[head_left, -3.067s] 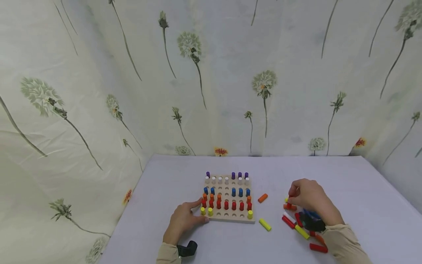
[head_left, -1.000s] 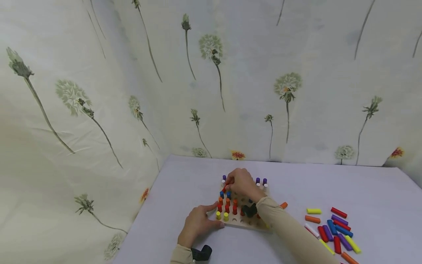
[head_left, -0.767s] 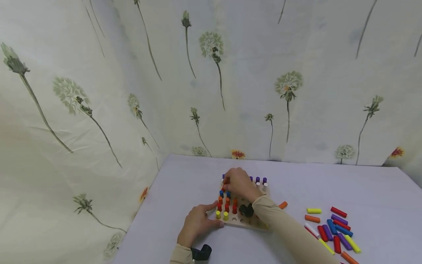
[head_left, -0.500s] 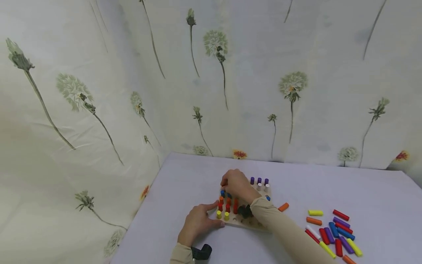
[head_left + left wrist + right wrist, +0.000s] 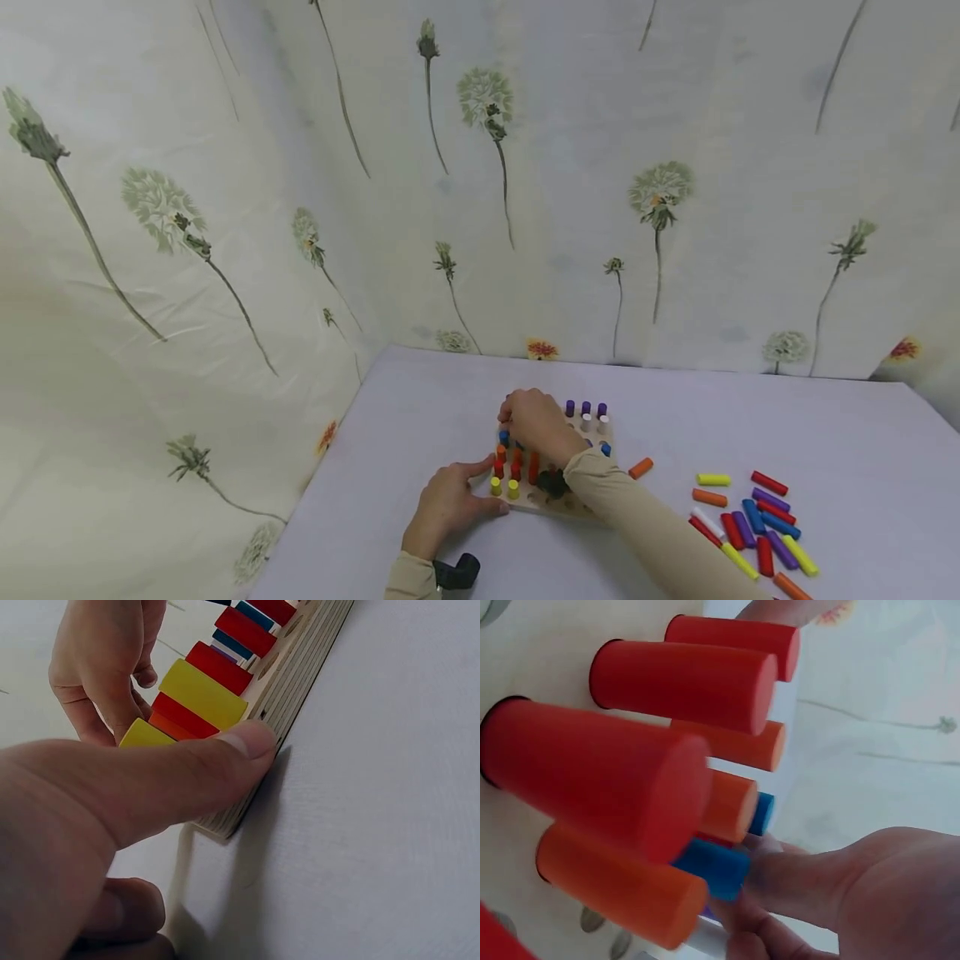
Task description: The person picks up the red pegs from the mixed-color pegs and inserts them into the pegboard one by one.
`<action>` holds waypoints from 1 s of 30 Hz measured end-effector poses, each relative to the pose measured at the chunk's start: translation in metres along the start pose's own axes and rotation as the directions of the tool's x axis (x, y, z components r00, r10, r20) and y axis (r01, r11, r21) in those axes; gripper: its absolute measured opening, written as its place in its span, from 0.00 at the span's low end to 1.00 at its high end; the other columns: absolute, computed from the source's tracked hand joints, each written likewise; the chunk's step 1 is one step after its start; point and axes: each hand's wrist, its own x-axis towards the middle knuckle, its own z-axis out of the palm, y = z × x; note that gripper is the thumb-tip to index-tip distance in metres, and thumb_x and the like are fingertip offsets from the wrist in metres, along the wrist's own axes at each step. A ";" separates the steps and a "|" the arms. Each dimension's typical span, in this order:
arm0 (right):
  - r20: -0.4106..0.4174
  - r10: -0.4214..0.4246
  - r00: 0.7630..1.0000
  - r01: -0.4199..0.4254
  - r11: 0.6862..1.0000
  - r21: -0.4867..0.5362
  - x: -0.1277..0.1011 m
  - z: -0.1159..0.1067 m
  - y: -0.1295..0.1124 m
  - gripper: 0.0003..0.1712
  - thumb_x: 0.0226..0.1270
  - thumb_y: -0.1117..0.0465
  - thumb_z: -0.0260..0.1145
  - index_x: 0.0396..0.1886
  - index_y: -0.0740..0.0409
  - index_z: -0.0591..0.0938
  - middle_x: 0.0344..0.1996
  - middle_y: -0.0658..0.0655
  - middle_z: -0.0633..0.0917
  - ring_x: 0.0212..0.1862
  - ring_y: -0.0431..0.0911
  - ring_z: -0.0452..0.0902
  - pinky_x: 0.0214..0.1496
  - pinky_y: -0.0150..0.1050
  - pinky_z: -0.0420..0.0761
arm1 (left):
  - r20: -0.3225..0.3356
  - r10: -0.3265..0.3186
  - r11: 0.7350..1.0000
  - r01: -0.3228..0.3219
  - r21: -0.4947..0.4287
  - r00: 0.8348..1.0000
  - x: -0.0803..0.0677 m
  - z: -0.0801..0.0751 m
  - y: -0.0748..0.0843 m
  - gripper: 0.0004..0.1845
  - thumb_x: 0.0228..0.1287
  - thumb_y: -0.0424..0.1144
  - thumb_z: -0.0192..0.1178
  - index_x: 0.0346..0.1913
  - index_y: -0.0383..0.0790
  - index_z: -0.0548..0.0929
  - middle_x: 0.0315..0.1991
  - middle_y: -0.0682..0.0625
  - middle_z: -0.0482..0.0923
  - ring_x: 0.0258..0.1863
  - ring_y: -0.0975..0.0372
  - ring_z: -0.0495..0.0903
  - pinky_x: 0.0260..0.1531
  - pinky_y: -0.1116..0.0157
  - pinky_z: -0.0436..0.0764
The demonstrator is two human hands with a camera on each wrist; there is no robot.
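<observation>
A wooden pegboard lies on the table with coloured pegs standing in rows. My left hand grips its near left corner, the thumb along the front edge beside two yellow pegs. Over the left side of the board, behind the blue row, my right hand pinches a red peg. Only a sliver of that peg shows past an orange peg and a blue peg; its lower end is hidden. Purple pegs and white pegs stand at the back.
An orange peg lies just right of the board. Farther right several loose pegs are scattered, among them a yellow peg and a blue peg. A flowered curtain hangs behind the table.
From the loose pegs my right hand has carried the red peg left to the board, then settled lower over its left side. My left hand keeps its corner. The head view has turned left.
</observation>
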 end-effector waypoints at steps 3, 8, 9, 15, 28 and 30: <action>0.013 -0.024 1.000 0.024 1.000 -0.006 -0.003 -0.002 -0.002 0.06 0.70 0.61 0.75 0.43 0.56 0.94 0.41 0.52 0.92 0.43 0.49 0.87 0.52 0.50 0.88 | 0.000 -0.009 1.000 0.009 -0.004 1.000 -0.001 0.000 0.000 0.40 0.52 0.55 0.83 0.70 0.57 0.83 0.56 0.41 0.87 0.34 0.59 0.75 0.32 0.59 0.74; 0.059 -0.062 0.996 0.065 0.997 -0.044 -0.006 -0.006 -0.003 0.09 0.68 0.65 0.76 0.46 0.55 0.94 0.41 0.52 0.92 0.42 0.50 0.82 0.49 0.49 0.86 | 0.001 -0.026 1.000 0.026 -0.018 1.000 -0.001 0.001 0.001 0.40 0.52 0.54 0.83 0.70 0.58 0.83 0.54 0.41 0.88 0.33 0.57 0.74 0.30 0.60 0.72; 0.073 -0.065 0.995 0.069 0.996 -0.055 -0.006 -0.007 -0.003 0.10 0.68 0.65 0.76 0.48 0.55 0.93 0.42 0.52 0.92 0.43 0.50 0.80 0.50 0.49 0.85 | 0.002 -0.028 0.999 0.028 -0.020 1.000 -0.001 0.001 0.001 0.40 0.52 0.54 0.83 0.70 0.58 0.83 0.53 0.41 0.88 0.33 0.57 0.73 0.30 0.60 0.72; 0.156 -0.061 0.986 0.073 0.995 -0.075 -0.011 -0.016 -0.003 0.21 0.70 0.70 0.71 0.60 0.53 0.89 0.50 0.56 0.91 0.47 0.52 0.77 0.55 0.53 0.82 | 0.007 -0.045 0.998 0.045 -0.032 0.999 0.000 0.001 0.002 0.40 0.52 0.55 0.83 0.70 0.57 0.83 0.51 0.43 0.88 0.32 0.57 0.73 0.30 0.60 0.71; 0.149 -0.093 0.984 0.116 0.981 -0.154 -0.043 -0.068 0.019 0.15 0.71 0.66 0.71 0.55 0.57 0.91 0.46 0.56 0.92 0.49 0.54 0.81 0.52 0.52 0.83 | 0.028 -0.059 0.998 0.060 -0.023 0.998 0.000 0.001 0.004 0.40 0.52 0.55 0.83 0.71 0.59 0.82 0.63 0.40 0.85 0.38 0.56 0.75 0.39 0.54 0.80; 0.152 -0.088 0.985 0.115 0.976 -0.186 -0.055 -0.074 0.028 0.13 0.69 0.67 0.73 0.52 0.58 0.92 0.41 0.55 0.92 0.46 0.53 0.81 0.50 0.51 0.84 | 0.024 -0.070 0.997 0.070 -0.019 0.997 0.000 0.001 0.005 0.41 0.51 0.55 0.83 0.71 0.60 0.82 0.63 0.40 0.84 0.39 0.56 0.75 0.40 0.53 0.80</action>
